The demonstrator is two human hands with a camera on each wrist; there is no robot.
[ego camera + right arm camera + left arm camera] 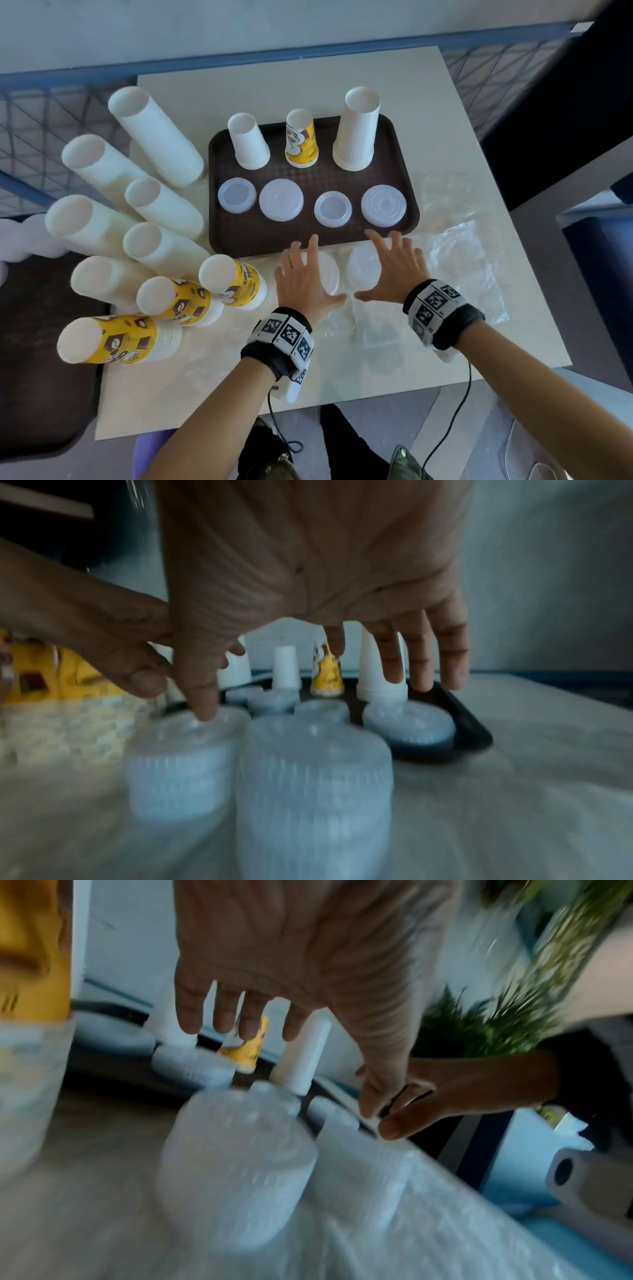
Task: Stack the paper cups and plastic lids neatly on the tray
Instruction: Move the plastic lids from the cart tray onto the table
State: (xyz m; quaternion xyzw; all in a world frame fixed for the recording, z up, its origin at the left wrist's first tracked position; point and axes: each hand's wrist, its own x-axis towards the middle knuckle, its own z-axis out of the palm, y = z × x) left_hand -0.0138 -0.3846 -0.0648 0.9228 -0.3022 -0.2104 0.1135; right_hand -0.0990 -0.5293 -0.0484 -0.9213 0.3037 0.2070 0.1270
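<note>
Brown plastic tray (236, 236): it lay on the pale table (376, 359), at 12 o'clock from both hands.
Left hand (301, 281): fingers were spread and straight, palm down over the left stack of clear lids (330, 274) just off the tray's near edge; whether skin touched plastic could not be told. It gripped nothing.
Right hand (394, 270): fingers were likewise splayed and straight, palm down over the right stack of clear lids (363, 270), thumb pointing to 9 o'clock toward the other thumb. It held nothing. In the right wrist view its thumb tip met the top of the left stack.
Lid stacks: the two stood side by side, close together, translucent and ribbed, blurred in both wrist views.
Tray contents: three upside-down cup stacks stood along the far edge, a short white stack (248, 142), a yellow printed stack (300, 140) and a tall white stack (356, 130); four piles of lids (281, 200) sat in a row nearer the hands.
Table, 9 o'clock: many tall stacks of white cups (157, 137) and yellow cups (233, 281) stood upside down.
Table, 3 o'clock: crumpled clear plastic wrap (462, 246) lay there.
</note>
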